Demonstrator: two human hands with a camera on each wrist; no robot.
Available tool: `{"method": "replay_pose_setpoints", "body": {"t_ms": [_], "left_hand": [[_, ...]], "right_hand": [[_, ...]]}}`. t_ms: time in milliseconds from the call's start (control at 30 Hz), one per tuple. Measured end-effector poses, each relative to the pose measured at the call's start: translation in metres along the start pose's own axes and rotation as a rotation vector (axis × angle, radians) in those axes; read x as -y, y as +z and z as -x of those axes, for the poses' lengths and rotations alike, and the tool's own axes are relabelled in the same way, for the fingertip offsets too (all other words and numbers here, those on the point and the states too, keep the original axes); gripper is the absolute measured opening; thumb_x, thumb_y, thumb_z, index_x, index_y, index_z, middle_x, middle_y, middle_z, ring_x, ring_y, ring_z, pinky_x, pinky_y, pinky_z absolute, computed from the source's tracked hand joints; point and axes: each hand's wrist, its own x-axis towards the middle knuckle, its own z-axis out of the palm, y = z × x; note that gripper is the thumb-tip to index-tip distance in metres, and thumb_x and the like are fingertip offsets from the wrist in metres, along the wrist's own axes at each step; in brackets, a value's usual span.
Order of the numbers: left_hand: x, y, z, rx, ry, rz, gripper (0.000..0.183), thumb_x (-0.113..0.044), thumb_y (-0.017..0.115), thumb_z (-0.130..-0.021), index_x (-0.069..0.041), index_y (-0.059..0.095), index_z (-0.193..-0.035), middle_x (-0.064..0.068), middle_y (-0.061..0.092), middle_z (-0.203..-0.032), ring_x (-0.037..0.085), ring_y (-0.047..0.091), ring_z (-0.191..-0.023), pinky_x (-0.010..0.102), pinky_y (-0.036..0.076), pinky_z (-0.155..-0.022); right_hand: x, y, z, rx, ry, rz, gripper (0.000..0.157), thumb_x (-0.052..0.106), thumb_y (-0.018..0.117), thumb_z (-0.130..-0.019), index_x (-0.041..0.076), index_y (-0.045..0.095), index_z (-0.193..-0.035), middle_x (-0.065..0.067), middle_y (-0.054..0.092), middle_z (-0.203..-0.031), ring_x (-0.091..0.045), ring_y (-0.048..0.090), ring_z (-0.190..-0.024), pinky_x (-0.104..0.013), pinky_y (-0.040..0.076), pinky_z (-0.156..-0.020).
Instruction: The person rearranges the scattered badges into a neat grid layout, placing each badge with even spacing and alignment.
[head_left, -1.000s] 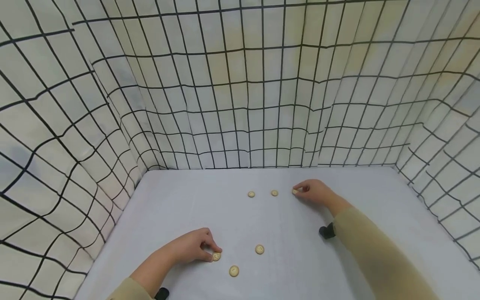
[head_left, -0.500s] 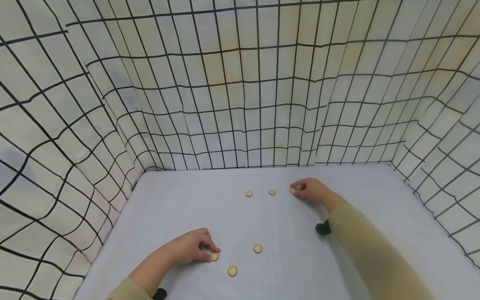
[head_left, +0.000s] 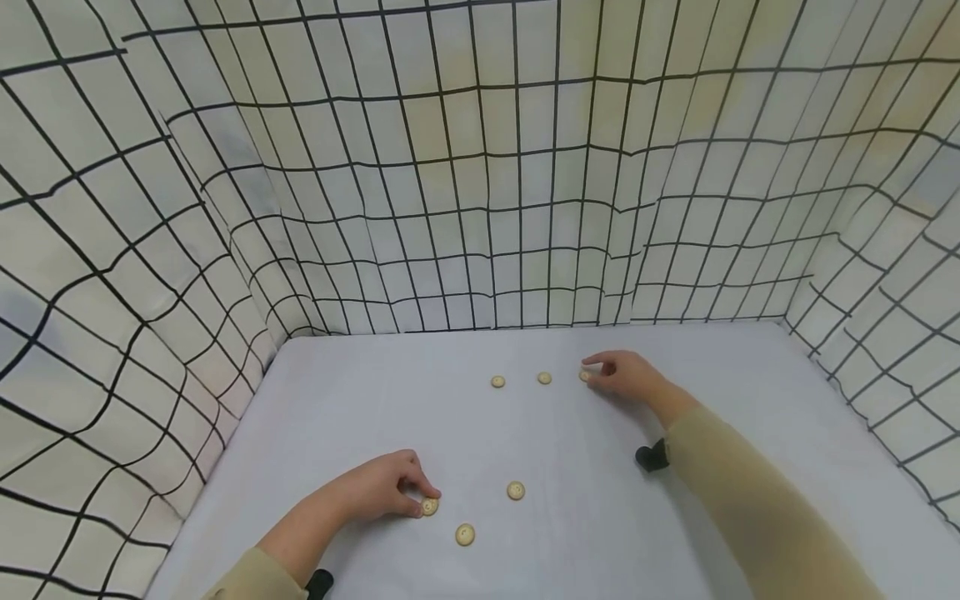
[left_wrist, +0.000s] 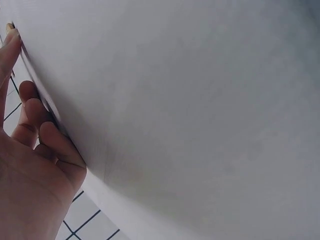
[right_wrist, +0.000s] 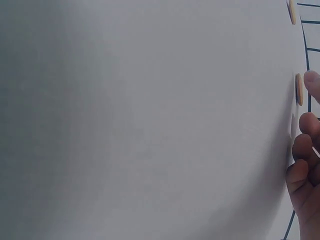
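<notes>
Six round, cream-coloured buttons lie on a white table in the head view, in a far row and a near group. At the near left, my left hand (head_left: 382,487) pinches a button (head_left: 430,507) between thumb and index finger; its edge (left_wrist: 10,27) peeks past the fingertip in the left wrist view. At the far row's right end is my right hand (head_left: 624,377), with thumb and index finger spread apart around a button (head_left: 584,377). The right wrist view has that button (right_wrist: 299,90) flat on the cloth, a thumb's tip beside it. Other right fingers are loosely curled.
Two more buttons, a middle one (head_left: 544,378) and a left one (head_left: 498,382), continue the far row. Nearer are a button (head_left: 516,491) and another button (head_left: 465,534), right of the left hand. White walls with a black grid (head_left: 517,208) enclose the table (head_left: 375,392).
My right index finger has lifted off the far-right button, widening the gap to the thumb. My left hand keeps its pinch. The head view has shifted slightly.
</notes>
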Motion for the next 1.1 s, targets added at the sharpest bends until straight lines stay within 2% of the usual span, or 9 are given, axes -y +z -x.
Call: {"method": "replay_pose_setpoints", "body": {"t_ms": [233, 500, 833, 1100], "left_hand": [[-0.002, -0.002, 0.001, 0.008, -0.002, -0.002, 0.025, -0.015, 0.082, -0.079, -0.029, 0.08, -0.1, -0.008, 0.054, -0.092, 0.015, 0.047, -0.083, 0.029, 0.039, -0.072], [-0.003, -0.004, 0.002, 0.005, 0.008, 0.002, 0.024, -0.016, 0.083, -0.079, -0.027, 0.08, -0.1, -0.008, 0.054, -0.092, 0.014, 0.047, -0.083, 0.028, 0.039, -0.071], [0.002, 0.0, 0.001, 0.01, 0.028, 0.014, 0.024, -0.018, 0.082, -0.08, -0.028, 0.08, -0.101, -0.009, 0.054, -0.092, 0.012, 0.046, -0.081, 0.027, 0.039, -0.07], [0.002, -0.001, -0.001, 0.008, 0.036, -0.01, 0.025, -0.019, 0.082, -0.08, -0.032, 0.079, -0.101, -0.011, 0.053, -0.093, 0.011, 0.047, -0.082, 0.027, 0.039, -0.072]], "right_hand": [[0.004, 0.002, 0.006, 0.003, -0.035, -0.007, 0.045, 0.03, 0.076, -0.087, 0.02, 0.067, -0.13, -0.003, 0.06, -0.095, -0.02, 0.052, -0.083, -0.034, 0.045, -0.07], [0.017, 0.009, 0.018, 0.04, -0.063, -0.045, 0.038, 0.023, 0.076, -0.087, 0.023, 0.071, -0.124, -0.001, 0.06, -0.09, -0.02, 0.051, -0.083, -0.034, 0.045, -0.07], [0.033, 0.021, 0.03, 0.095, -0.163, 0.022, 0.034, 0.023, 0.078, -0.086, 0.028, 0.073, -0.119, 0.004, 0.059, -0.085, -0.016, 0.051, -0.081, -0.034, 0.044, -0.072], [0.052, 0.035, 0.046, 0.177, -0.256, 0.073, 0.033, 0.025, 0.079, -0.085, 0.03, 0.074, -0.117, 0.01, 0.059, -0.081, -0.011, 0.053, -0.078, -0.03, 0.046, -0.071]]}}
